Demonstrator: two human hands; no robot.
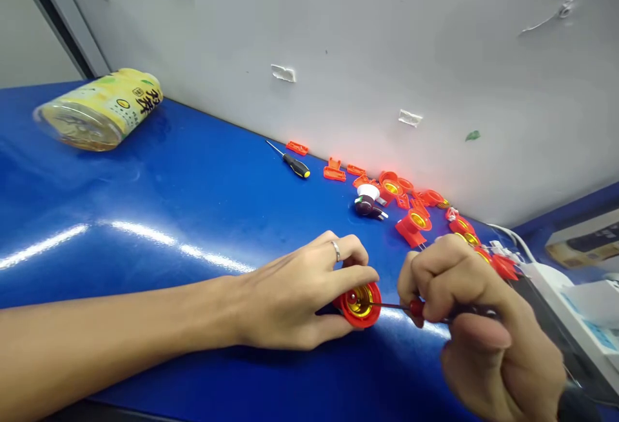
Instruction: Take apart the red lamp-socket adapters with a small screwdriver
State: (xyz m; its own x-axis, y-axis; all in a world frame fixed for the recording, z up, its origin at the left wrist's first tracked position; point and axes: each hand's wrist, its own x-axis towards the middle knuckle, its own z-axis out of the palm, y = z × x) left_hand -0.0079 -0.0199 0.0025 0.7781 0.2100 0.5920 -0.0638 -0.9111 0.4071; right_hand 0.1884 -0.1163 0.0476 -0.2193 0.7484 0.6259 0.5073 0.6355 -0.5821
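Note:
My left hand (309,293), with a ring on one finger, grips a red lamp socket (375,319) with a gold-coloured threaded lining. The socket's open mouth faces right, and its back is hidden by my fingers. In my right hand (464,299) is a screwdriver (391,306), its handle mostly covered by my closed fingers. The thin shaft points left and its tip is inside the socket's mouth. Beyond my hands stands a similar red socket (414,223) on the blue table (217,196).
Along the wall lie several red plastic parts (334,172) and sockets. A black-and-yellow screwdriver (296,165) and a dark plug piece with a white top (368,200) rest nearby. At the far left a yellow-labelled bottle (106,109) lies on its side. White cables (520,241) are at right.

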